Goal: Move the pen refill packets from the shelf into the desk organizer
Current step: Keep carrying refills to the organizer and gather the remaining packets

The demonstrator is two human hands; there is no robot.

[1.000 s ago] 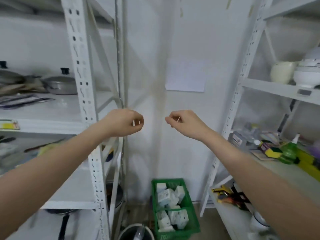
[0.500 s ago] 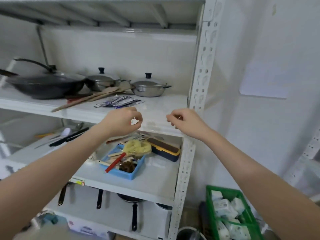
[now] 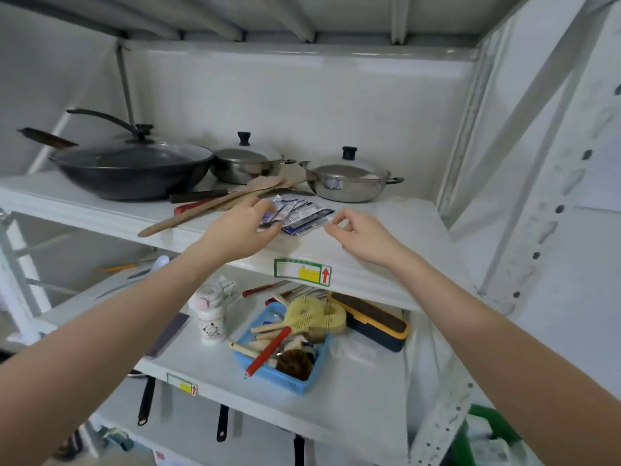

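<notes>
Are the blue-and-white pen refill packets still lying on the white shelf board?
Yes, the blue-and-white pen refill packets lie flat on the white shelf board, between the left hand and right hand.

There are two bare hands, a left hand [image 3: 240, 232] and a right hand [image 3: 361, 234].

There is one big black wok with a glass lid [image 3: 131, 168].

There are two shiny silver pots with black knobs on their lids, one in the middle [image 3: 247, 162] and one on the right [image 3: 349, 180].

There is one small pile of blue and white plastic packets [image 3: 302, 215]. They overlap, so I cannot count them one by one.

There are two long wooden spatulas [image 3: 215, 205] lying together.

There is one blue plastic basket [image 3: 285, 373] full of brushes.

There is one green plastic crate [image 3: 487, 428].
</notes>
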